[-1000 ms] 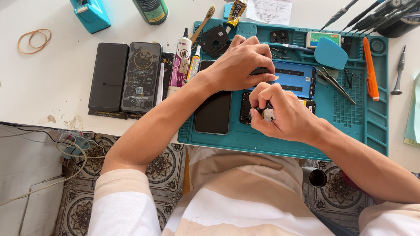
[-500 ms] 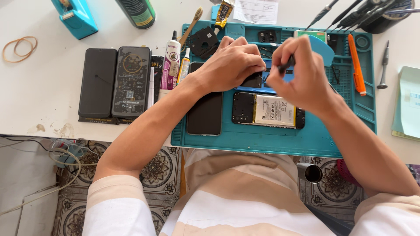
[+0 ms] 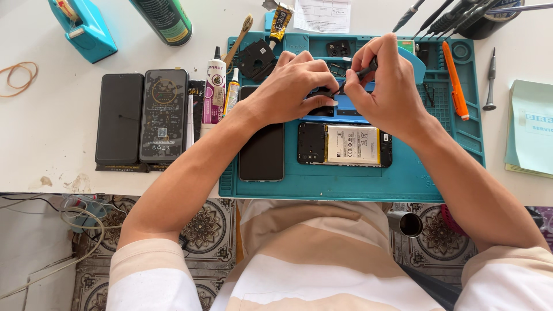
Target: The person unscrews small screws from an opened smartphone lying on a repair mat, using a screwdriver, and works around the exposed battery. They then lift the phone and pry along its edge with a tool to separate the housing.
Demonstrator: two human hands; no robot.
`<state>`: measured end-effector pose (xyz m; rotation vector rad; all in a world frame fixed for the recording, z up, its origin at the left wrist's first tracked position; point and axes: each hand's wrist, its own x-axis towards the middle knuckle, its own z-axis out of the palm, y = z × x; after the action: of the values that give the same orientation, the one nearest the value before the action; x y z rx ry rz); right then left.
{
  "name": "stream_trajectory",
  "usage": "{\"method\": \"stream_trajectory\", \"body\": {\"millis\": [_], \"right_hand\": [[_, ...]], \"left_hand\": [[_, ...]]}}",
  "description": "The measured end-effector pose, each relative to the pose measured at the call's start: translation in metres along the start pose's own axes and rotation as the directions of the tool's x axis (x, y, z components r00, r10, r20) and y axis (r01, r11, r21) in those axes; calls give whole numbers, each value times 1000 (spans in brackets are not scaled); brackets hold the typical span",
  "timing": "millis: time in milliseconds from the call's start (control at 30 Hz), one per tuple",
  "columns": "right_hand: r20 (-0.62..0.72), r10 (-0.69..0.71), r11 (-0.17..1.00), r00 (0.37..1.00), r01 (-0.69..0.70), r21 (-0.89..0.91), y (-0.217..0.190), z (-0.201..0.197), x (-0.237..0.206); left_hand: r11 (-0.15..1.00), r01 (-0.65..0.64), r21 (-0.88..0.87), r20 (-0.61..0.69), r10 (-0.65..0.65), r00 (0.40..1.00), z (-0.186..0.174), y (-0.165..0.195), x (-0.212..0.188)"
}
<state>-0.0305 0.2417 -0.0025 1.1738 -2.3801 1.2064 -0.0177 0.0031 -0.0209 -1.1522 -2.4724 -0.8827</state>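
Observation:
On a teal repair mat [image 3: 357, 184] lies an opened phone [image 3: 344, 144] with its battery showing. Just beyond it is a blue phone part [image 3: 351, 109]. My left hand [image 3: 296, 86] presses down on a small black piece at that blue part. My right hand [image 3: 386, 86] grips a thin dark tool [image 3: 358, 74], its tip pointing down-left at the spot under my left fingers. A black screen panel [image 3: 262, 151] lies on the mat's left side, partly under my left wrist.
Two dark phones [image 3: 141, 118] lie left of the mat beside glue tubes [image 3: 214, 86]. An orange tool [image 3: 455, 80], a screwdriver [image 3: 489, 80], a green pad [image 3: 533, 126], a teal tape dispenser [image 3: 83, 26], a green can [image 3: 161, 20] and rubber bands [image 3: 17, 78] surround it.
My right hand has lifted off the opened phone and moved up to the blue part, where it now meets my left hand with the tool. The opened phone is uncovered.

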Motion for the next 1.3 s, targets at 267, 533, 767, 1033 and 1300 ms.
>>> {"method": "stream_trajectory", "body": {"millis": [267,533,767,1033,1300], "right_hand": [[-57,78,996,995,-80,-35,3,-23,7],[11,336,647,942,-222,-729,25,-75,3],[99,708,484,700,-378,-789,50,-94,8],[64,664,504,745,-383,-774,32,-98,16],[265,834,475,485,-384,-792,8,-92,22]], "left_hand": [[1000,11,3,20,-11,1000,1,-2,0],[1000,-19,1,5,19,1000,0,1,3],[1000,5,25,30,-6,1000,-7,13,13],[999,20,36,33,-21,999,-8,17,18],[997,51,50,42,-53,998,-9,17,18]]}}
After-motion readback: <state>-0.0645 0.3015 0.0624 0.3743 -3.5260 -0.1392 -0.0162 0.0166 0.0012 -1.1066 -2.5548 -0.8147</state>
